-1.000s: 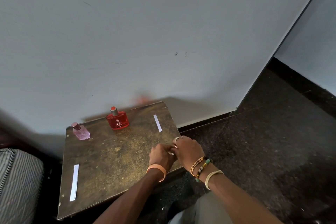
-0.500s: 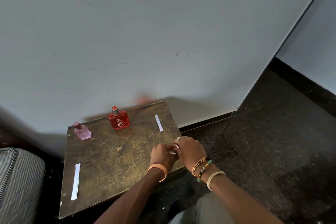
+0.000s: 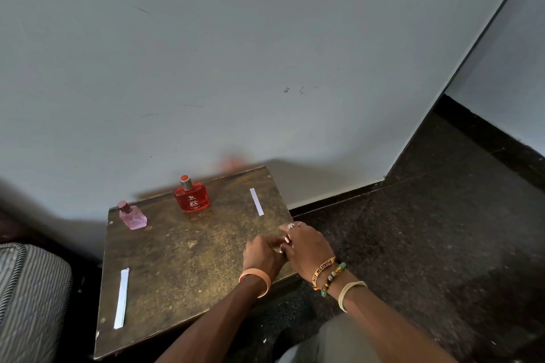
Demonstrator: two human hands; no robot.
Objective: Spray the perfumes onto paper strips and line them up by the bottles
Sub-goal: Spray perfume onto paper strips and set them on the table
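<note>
both hands are together at the near right edge of the table (image 3: pixel 188 259). the left hand (image 3: pixel 262 255) and the right hand (image 3: pixel 308 247) have their fingers curled in, and between them they pinch a small pale thing (image 3: pixel 278 249) with a bit of red on it. what it is, i cannot tell; the fingers cover most of it.

i think the step is to prepare this small thing for spraying. to do it well, i would keep it over the table and not past the edge, because the hands are very near to the corner. one hand should hold it steady while the other works with the fingertips only.

the red bottle (image 3: pixel 191 196) and the pink bottle (image 3: pixel 132 216) stand upright at the far side, caps up, the pink one more to the left. one white strip (image 3: pixel 256 201) lies flat at the far right, well apart from the red bottle. its long axis runs near to far, and the far end leans a little left. a second strip (image 3: pixel 121 298) lies at the near left, also lengthwise near to far, well apart from the pink bottle. neither strip is lined up by a bottle yet.
</note>
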